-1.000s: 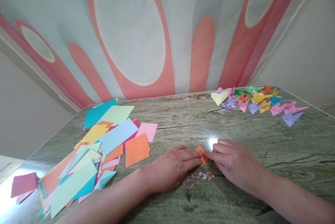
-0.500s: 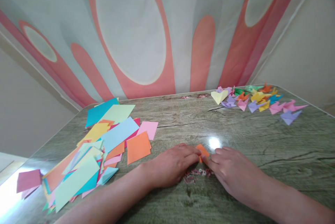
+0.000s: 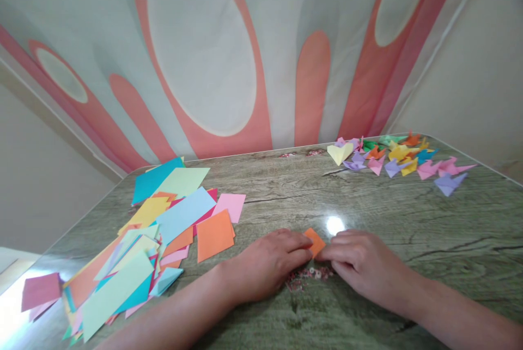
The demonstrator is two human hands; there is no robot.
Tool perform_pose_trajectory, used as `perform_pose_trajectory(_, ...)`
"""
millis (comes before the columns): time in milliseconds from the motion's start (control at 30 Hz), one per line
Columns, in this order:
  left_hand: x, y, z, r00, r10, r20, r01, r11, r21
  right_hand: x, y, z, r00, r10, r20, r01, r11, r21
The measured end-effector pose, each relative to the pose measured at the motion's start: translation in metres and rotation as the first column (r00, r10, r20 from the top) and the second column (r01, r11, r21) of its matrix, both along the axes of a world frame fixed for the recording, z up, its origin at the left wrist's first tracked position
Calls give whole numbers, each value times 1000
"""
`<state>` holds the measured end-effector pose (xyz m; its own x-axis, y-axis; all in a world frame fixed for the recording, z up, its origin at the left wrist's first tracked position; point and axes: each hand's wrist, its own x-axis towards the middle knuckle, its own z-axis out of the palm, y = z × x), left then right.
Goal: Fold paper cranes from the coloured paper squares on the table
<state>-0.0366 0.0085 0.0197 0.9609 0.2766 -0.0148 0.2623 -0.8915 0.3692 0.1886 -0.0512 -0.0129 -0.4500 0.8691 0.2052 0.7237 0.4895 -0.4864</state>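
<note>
Here, left hand touching small orange paper, right hand at its edge, each grip's closure unclear.

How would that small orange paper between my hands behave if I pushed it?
The orange paper looks thin, so it's probably very light. Lying flat on the shiny table, it would likely slide rather than tip.

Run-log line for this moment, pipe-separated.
left hand: touching left edge of small orange paper | right hand: at its near right edge | rest: coloured sheets at left, folded paper figures far right
</note>
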Motion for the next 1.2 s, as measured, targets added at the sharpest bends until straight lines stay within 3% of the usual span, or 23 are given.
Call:
perform_pose_trajectory(100,-1,0,1,1000,13,20,-13,1000,-7,13,12,-8,972,-203,-117,207,978,19)
perform_pose_trajectory(200,-4,5,-3,993,33,110,-26,997,-68,20,19,-16,954,-263,-143,265,964,-2)
perform_pose_trajectory(400,-6,14,-15,868,348,354,-319,938,-139,19,22,-25,952,-275,-139,276,961,-11)
perform_pose_trajectory(667,3,12,-21,901,398,173,-395,917,-55,17,23,-24,961,-245,-126,249,968,17)
perform_pose_trajectory(833,8,8,-21,877,460,138,-440,885,-151,13,21,-26,961,-224,-163,230,973,16)
perform_pose_trajectory(967,11,2,-21,820,553,147,-475,802,-363,-2,13,-16,948,-213,-236,205,977,-58)
perform_pose_trajectory(1100,16,0,-19,708,681,185,-419,617,-666,-21,4,-4,948,-215,-235,177,969,-172)
perform_pose_trajectory(1200,18,2,-19,668,729,149,-412,530,-741,-27,2,-1,935,-230,-272,174,961,-215)
